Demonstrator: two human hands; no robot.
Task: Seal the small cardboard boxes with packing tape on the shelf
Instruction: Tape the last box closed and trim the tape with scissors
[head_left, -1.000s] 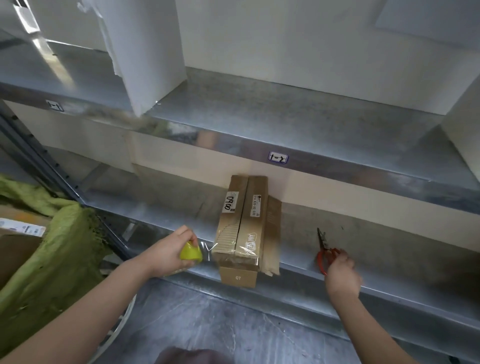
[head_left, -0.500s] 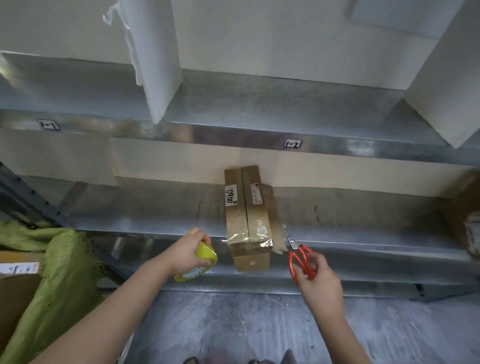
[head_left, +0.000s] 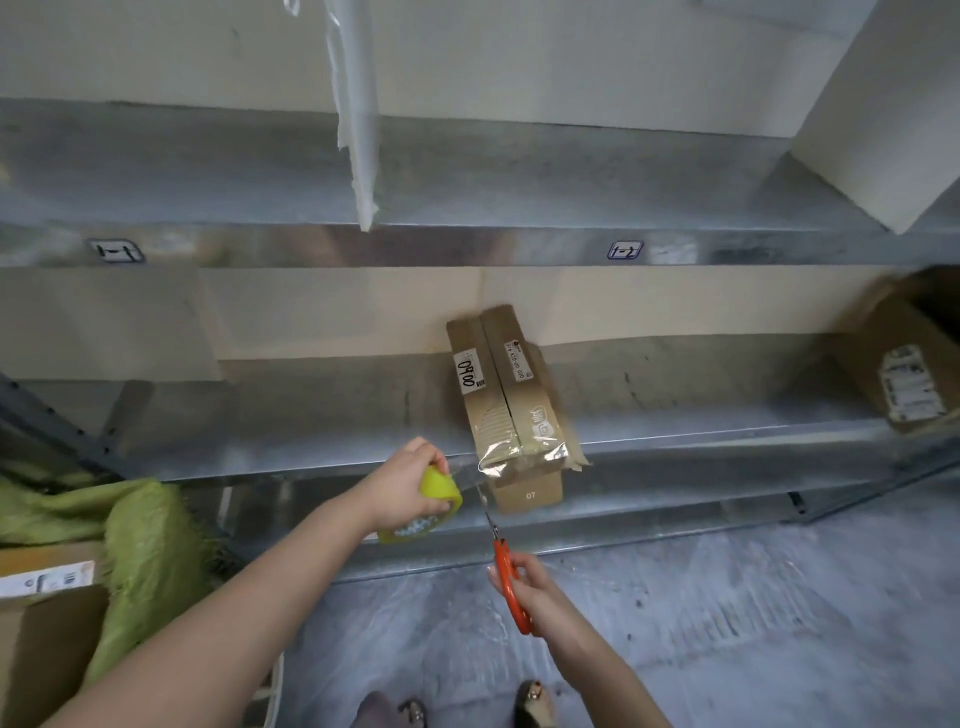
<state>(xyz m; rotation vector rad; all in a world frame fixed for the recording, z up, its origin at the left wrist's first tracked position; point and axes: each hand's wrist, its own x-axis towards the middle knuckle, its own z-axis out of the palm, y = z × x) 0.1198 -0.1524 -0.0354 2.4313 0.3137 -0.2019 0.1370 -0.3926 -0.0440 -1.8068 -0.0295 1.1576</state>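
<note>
A galvanised metal shelf (head_left: 675, 431) runs the full width of the view, with a second shelf level (head_left: 519, 176) above it carrying a small "1-2" label (head_left: 626, 250) on its front lip. A white sheet (head_left: 358, 130) hangs down from 12 o'clock. Grey concrete floor (head_left: 727, 623) fills the lower right. At 8 o'clock a green cloth (head_left: 140, 545) drapes over a large carton (head_left: 36, 649). At 3 o'clock another labelled box (head_left: 904, 374) lies on the lower shelf.

The small cardboard box (head_left: 498, 395) lies just right of centre on the lower shelf, with its near end sticking out past the front edge. Its flaps are closed, and wrinkled clear tape (head_left: 519, 457) covers the near end.

The left hand (head_left: 405, 483), at 9 o'clock of the box's near end, has its fingers curled round a yellow-green tape roll (head_left: 441, 491). A clear strip (head_left: 465, 475) stretches from the roll to the box.

The right hand (head_left: 530, 587), at 6 o'clock of the box, has its fingers closed round the orange handles of a pair of scissors (head_left: 503, 561). The blades point up to 12 o'clock and reach the stretched strip; how far apart the blades are cannot be told.

The person's feet (head_left: 535, 699) show at the bottom edge.
</note>
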